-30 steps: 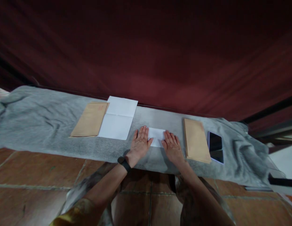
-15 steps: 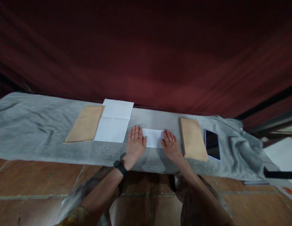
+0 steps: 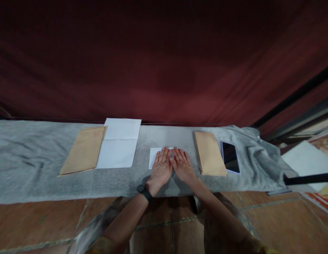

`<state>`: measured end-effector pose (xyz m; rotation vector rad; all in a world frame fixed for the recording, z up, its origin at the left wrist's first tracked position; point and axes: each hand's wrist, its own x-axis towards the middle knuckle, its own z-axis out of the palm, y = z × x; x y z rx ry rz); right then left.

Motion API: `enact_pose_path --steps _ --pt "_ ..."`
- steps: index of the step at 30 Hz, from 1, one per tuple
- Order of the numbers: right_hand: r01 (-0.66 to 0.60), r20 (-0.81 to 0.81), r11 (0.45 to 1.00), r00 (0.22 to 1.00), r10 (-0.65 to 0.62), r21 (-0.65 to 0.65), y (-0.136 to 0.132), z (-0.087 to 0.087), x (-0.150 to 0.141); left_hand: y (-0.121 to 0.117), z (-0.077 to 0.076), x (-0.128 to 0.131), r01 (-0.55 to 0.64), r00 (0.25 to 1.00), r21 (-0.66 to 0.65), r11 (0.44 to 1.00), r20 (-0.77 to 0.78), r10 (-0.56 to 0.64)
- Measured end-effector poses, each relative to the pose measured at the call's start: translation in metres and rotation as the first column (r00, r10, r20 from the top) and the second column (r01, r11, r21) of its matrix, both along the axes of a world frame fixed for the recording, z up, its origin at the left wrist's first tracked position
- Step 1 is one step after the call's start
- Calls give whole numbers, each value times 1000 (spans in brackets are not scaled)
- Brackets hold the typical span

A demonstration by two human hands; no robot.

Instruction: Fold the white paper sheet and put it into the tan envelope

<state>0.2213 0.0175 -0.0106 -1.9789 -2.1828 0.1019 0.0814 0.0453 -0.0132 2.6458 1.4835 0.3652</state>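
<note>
My left hand (image 3: 161,168) and my right hand (image 3: 181,165) lie flat side by side, fingers stretched out, on a small folded white paper (image 3: 153,157) on the grey cloth (image 3: 42,158). Only the paper's left part and top edge show beside the hands. A black band is on my left wrist. Left of the hands lies a larger creased white sheet (image 3: 118,143) next to a brown envelope (image 3: 83,150). To the right lies a stack of brown envelopes (image 3: 209,153).
A dark phone (image 3: 229,157) lies right of the brown stack. A dark red curtain (image 3: 164,60) hangs behind the low cloth-covered surface. Reddish floor tiles (image 3: 47,225) are in front. A white sheet (image 3: 306,160) and a dark bar (image 3: 309,178) sit at far right.
My two hands slid together from the ends of the folded paper to its middle, now touching side by side. The view shifted, so everything sits a little lower and leftward.
</note>
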Motion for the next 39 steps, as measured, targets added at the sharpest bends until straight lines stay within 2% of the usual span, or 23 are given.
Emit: enact_pose_path --steps 10,17,28,39 --pt "26 -5 997 1000 -26 72 -6 -1 6 8 2 -23 -166 982 29 986 -82 168" --pt "6 12 996 1000 -7 85 -13 -4 11 8 1 -36 -226 966 66 972 -113 232" --pt "-80 -4 993 997 81 82 -33 2 12 9 -4 -40 -225 970 95 970 -74 233" --pt "-145 -6 983 989 147 112 -58 0 9 10 1 -42 -225 969 107 968 -78 234"
